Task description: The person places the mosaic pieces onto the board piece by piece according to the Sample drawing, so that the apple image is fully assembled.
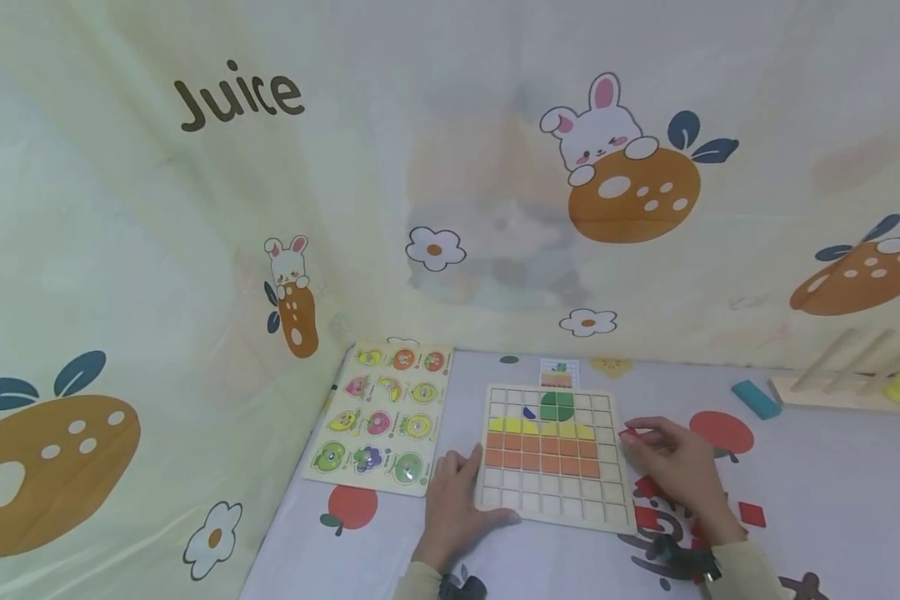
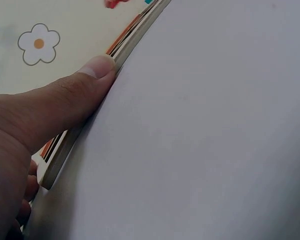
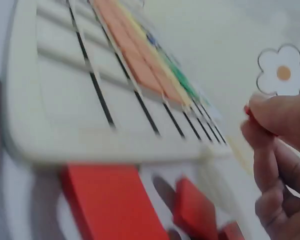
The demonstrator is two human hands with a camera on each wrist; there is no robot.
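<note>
Nearest, loose red pieces [image 1: 752, 514] lie around the right forearm, right of the grid board [image 1: 531, 482]. Left hand [image 1: 453, 504] grips the board's near-left corner, thumb along the near edge. Right hand [image 1: 675, 462] pinches a small red piece [image 1: 630, 432] just beside the right edge. Orange pieces [image 1: 551, 446] sit mid-board, yellow pieces [image 1: 531, 427] beyond. Farther: picture card [image 1: 559, 374] behind, teal block [image 1: 756, 400] and peg rack [image 1: 810, 390] at right.
</note>
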